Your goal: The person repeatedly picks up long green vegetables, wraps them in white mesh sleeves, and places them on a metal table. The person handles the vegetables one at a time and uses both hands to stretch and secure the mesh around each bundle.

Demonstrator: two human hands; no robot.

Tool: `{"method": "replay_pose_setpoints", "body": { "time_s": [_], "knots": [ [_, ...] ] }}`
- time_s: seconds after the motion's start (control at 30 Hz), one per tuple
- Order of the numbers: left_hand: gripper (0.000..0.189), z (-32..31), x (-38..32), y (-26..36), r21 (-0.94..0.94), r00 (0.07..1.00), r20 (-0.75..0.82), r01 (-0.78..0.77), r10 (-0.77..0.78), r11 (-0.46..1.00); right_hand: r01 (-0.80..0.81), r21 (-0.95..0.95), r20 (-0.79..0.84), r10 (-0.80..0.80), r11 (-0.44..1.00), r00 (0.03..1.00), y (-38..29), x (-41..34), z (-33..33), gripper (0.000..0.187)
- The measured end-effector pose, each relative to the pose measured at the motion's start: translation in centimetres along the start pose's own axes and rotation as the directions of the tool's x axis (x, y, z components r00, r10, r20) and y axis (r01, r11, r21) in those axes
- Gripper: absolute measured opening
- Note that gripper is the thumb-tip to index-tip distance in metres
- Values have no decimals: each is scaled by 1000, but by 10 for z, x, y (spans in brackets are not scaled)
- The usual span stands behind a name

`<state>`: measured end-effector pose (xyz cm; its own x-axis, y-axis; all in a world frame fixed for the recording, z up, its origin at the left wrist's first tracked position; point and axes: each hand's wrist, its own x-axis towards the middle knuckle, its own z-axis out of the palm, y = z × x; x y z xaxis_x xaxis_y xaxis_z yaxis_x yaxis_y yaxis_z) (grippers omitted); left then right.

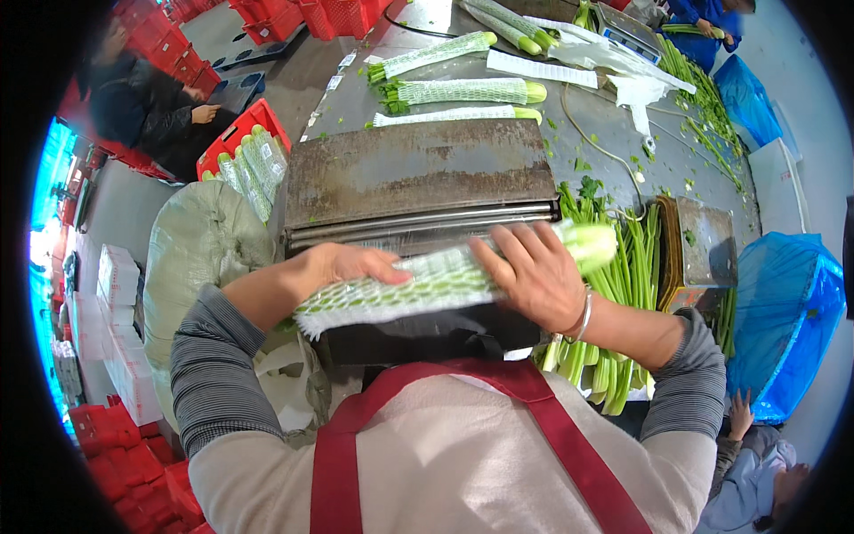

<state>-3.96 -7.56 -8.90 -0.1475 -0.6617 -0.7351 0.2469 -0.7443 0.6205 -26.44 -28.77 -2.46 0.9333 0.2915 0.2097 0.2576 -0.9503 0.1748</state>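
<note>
A celery bunch in a white foam net sleeve (427,287) lies across in front of my body, its pale butt end (597,247) pointing right. My left hand (363,265) holds it near the netted left end, thumb on top. My right hand (534,277), with a bracelet at the wrist, grips it near the butt end and looks slightly blurred. Just beyond the bunch stands a metal wrapping machine with a worn top plate (420,170) and steel rollers (427,223). Bare celery stalks (634,267) are piled to the right, partly behind my right forearm.
Several netted celery bunches (467,91) lie on the metal table beyond the machine. A red crate (230,137) holds wrapped bunches at left, near a bulging pale sack (193,260). Blue plastic bags (777,320) and a metal box (707,243) stand at right. Co-workers are around the edges.
</note>
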Motion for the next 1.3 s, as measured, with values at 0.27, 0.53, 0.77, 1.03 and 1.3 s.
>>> {"method": "replay_pose_setpoints", "body": {
  "time_s": [0.27, 0.53, 0.77, 1.03, 1.3],
  "knots": [
    [94, 95, -43, 31, 983, 420, 125, 73, 899, -170, -594, 782, 618, -362, 189, 698, 54, 27, 39, 51],
    [66, 116, 14, -71, 995, 552, -101, 38, 828, 97, -360, 551, 677, -151, 753, 721, -23, -13, 55, 67],
    [44, 75, 54, -124, 964, 457, -257, 62, 852, 258, -292, 339, 29, 300, 894, 954, -76, -75, 117, 81],
    [16, 53, 0, -137, 927, -201, -353, 60, 914, 371, -185, 497, 37, 192, 848, 981, -44, -50, 118, 67],
    [11, 13, -95, -261, 422, -553, -684, 232, 476, 877, -181, 53, -233, 188, 982, 954, 123, 82, 33, 68]
  ]
}}
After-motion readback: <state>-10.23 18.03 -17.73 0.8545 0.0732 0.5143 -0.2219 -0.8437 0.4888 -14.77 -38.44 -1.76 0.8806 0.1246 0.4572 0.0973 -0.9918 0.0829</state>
